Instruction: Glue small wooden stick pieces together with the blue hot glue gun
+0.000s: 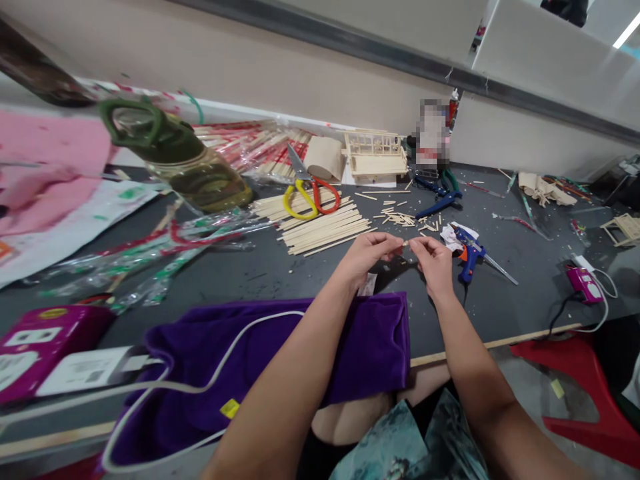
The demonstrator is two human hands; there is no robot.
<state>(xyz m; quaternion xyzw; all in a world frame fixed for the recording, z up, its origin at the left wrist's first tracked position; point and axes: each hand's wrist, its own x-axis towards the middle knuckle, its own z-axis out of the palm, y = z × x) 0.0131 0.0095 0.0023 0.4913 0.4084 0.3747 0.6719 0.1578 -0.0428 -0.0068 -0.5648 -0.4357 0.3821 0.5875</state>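
Observation:
Close together above the dark table (230, 273), my left hand (373, 253) and my right hand (433, 261) pinch a tiny pale wooden piece (405, 243) between their fingertips. Its exact shape is too small to make out. Just beyond them lie short cut stick pieces (397, 218). A bundle of long wooden sticks (325, 227) is to the left of my hands, and scissors (313, 193) with yellow and red handles rest on it. Right of my right hand is a blue glue gun (470, 253), a glue stick projecting from its back, beside crumpled white paper (450, 237).
Blue-handled pliers (440, 200) lie farther back, near a small wooden stick model (377, 157). A green bottle (185, 160) stands at left. Purple cloth (280, 347) and a white cable (235, 347) cover the front edge. A magenta power box (585, 283) sits at right.

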